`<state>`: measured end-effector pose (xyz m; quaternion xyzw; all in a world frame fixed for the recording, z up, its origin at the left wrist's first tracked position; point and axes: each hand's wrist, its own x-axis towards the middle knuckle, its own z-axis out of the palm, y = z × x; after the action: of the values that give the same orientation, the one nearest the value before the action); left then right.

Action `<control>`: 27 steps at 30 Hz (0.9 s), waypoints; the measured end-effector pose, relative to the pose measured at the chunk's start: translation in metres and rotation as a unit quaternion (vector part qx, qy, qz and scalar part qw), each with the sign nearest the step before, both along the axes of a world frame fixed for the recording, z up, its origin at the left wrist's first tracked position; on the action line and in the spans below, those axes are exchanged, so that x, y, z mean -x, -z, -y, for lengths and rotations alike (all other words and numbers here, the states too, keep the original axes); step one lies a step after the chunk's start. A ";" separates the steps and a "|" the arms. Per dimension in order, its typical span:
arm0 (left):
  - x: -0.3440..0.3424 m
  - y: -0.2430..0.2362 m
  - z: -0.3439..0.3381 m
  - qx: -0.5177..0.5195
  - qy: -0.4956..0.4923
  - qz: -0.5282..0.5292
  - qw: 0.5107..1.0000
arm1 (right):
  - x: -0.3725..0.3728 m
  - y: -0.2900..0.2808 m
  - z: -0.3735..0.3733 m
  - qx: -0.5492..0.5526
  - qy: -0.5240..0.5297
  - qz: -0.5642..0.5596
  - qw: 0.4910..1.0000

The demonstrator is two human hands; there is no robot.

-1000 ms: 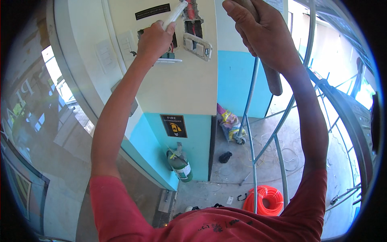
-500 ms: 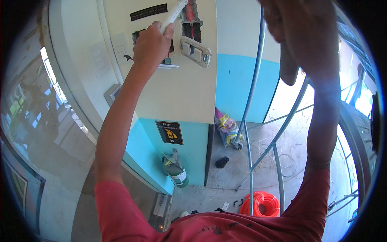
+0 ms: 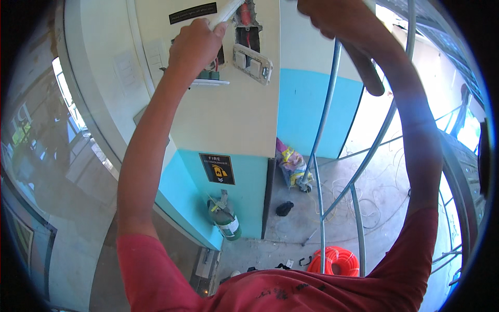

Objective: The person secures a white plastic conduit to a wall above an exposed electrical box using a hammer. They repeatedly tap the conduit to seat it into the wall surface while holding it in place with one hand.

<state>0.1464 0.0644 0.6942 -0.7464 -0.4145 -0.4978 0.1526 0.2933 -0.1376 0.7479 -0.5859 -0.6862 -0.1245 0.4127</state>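
1. Left hand (image 3: 195,47), upper left of the frame: its grip is wrapped round a pale bar (image 3: 226,11); a firm hold, knuckles below the upper end, seems best.
2. Right hand (image 3: 338,18), top edge right of centre: clasped round a dark handle (image 3: 370,75) whose head is out of view; any blows should probably be short and square.
3. The bar rises beside the rough slot (image 3: 253,18); contact is unclear. Angle it clear of the red tube (image 3: 245,14).
4. Spare the dangling switch plate (image 3: 252,64) below, and mind the metal tubing (image 3: 326,101) at right.
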 end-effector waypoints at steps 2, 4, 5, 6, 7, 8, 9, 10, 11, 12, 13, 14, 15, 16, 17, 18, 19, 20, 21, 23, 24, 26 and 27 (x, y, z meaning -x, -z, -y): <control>-0.001 0.005 0.013 0.101 0.037 0.020 0.994 | 0.014 -0.007 0.022 -0.088 -0.054 -0.025 0.994; -0.001 0.006 0.022 0.115 0.045 0.023 0.992 | 0.007 0.003 0.018 -0.174 -0.157 -0.007 0.972; 0.002 0.005 0.025 0.128 0.054 0.030 0.990 | 0.005 0.008 0.017 -0.213 -0.208 0.008 0.955; 0.004 0.005 0.026 0.128 0.056 0.031 0.990 | -0.011 0.021 -0.012 -0.187 -0.157 0.011 0.970; 0.003 0.005 0.025 0.125 0.055 0.025 0.990 | -0.031 0.035 -0.045 -0.159 -0.105 0.012 0.982; -0.001 0.005 0.023 0.123 0.063 0.020 0.990 | -0.051 0.046 -0.071 -0.129 -0.045 0.015 0.991; -0.003 0.007 0.021 0.130 0.065 0.016 0.989 | -0.051 0.053 -0.076 -0.095 0.009 0.011 0.995; -0.004 0.008 0.018 0.114 0.058 0.015 0.992 | -0.054 0.054 -0.077 0.050 0.039 -0.025 0.998; -0.001 0.007 0.012 0.098 0.046 0.011 0.994 | -0.044 0.048 -0.067 0.057 0.037 -0.033 0.997; 0.003 0.007 -0.004 0.020 -0.003 0.012 1.000 | -0.030 0.027 -0.046 0.089 0.023 -0.055 0.994; 0.005 0.007 -0.004 0.023 0.001 0.009 1.000 | -0.021 0.015 -0.030 0.126 0.009 -0.083 0.988; 0.004 0.003 -0.003 0.055 0.018 0.000 0.998 | -0.016 0.010 -0.015 0.108 0.002 -0.105 0.989; 0.003 -0.003 0.000 0.082 0.032 -0.007 0.996 | -0.013 0.005 -0.003 0.081 -0.008 -0.088 0.993; 0.003 -0.008 0.002 0.079 0.034 -0.008 0.996 | 0.004 -0.003 0.017 0.026 0.002 -0.081 0.996; 0.004 -0.009 0.006 0.100 0.035 -0.016 0.994 | 0.007 -0.003 0.025 -0.056 -0.031 -0.048 0.997; 0.005 -0.010 0.009 0.120 0.035 -0.024 0.992 | 0.010 -0.004 0.034 -0.139 -0.057 -0.008 0.989; 0.004 -0.010 0.012 0.120 0.036 -0.024 0.992 | 0.012 -0.003 0.033 -0.196 -0.095 0.013 0.976; 0.004 -0.009 0.018 0.123 0.036 -0.018 0.992 | 0.014 -0.001 0.033 -0.252 -0.133 0.037 0.958; 0.004 -0.009 0.021 0.127 0.037 -0.012 0.991 | 0.016 0.000 0.031 -0.306 -0.167 0.065 0.935; 0.001 -0.006 0.012 0.121 0.047 -0.011 0.991 | -0.001 0.010 -0.010 -0.307 -0.054 -0.004 0.950; -0.001 -0.006 0.005 0.114 0.053 -0.011 0.992 | -0.016 0.017 -0.040 -0.267 -0.004 -0.017 0.964; 0.004 -0.004 -0.009 0.108 0.030 -0.016 0.994 | -0.032 0.027 -0.068 -0.145 0.032 0.006 0.989; 0.005 -0.010 -0.007 0.086 0.011 -0.020 0.996 | -0.027 0.021 -0.055 -0.009 0.023 -0.004 1.000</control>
<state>0.1417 0.0717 0.7045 -0.7711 -0.4444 -0.4467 0.0914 0.3203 -0.0822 0.7267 -0.5983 -0.6700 -0.1373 0.4176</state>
